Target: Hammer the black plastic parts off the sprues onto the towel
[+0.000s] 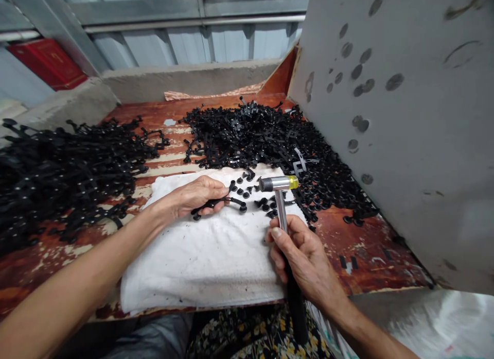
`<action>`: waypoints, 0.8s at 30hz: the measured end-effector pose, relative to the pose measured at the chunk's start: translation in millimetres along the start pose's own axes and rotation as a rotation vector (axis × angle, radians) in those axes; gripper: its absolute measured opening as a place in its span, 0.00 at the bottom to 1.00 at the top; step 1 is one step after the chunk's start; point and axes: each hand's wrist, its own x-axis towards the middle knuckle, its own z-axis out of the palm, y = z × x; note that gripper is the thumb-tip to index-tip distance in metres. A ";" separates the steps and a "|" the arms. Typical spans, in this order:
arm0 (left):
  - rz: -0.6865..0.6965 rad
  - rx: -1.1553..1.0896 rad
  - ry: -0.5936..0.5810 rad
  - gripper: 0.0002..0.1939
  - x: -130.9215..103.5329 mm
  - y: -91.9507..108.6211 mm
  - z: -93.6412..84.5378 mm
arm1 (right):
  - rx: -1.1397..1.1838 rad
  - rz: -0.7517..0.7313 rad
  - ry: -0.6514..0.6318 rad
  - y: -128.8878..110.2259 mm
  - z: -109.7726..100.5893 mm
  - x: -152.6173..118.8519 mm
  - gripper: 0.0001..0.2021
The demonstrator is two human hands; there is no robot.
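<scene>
Cloth [204, 261] on table [366, 245] before me, parts heap [77, 173] to its left, second heap [250, 135] behind it, panel [409, 153] right, hammer [281, 209] in my right hand [304, 253]

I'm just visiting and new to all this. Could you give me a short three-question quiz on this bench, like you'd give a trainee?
1. Which hand grips the hammer? A) left B) right C) both
2. True or false: the hammer's yellow end faces the left hand.
3. Fill in: beyond the left hand, small loose black pieces lie on a white ____.

Key:
1. B, the right hand.
2. False; the dark grey end faces it.
3. Cloth.
</scene>
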 end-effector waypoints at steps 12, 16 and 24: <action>0.030 -0.002 -0.022 0.19 0.4 -2.1 0.1 | -0.001 0.008 0.004 0.1 -1.1 -0.6 0.17; 0.013 -0.001 -0.015 0.18 2.3 -2.3 -1.2 | 0.004 0.010 0.000 1.9 -1.7 -1.4 0.17; 0.002 0.024 -0.038 0.16 5.9 -3.2 -6.2 | 0.004 0.008 -0.006 0.4 -1.1 -1.8 0.16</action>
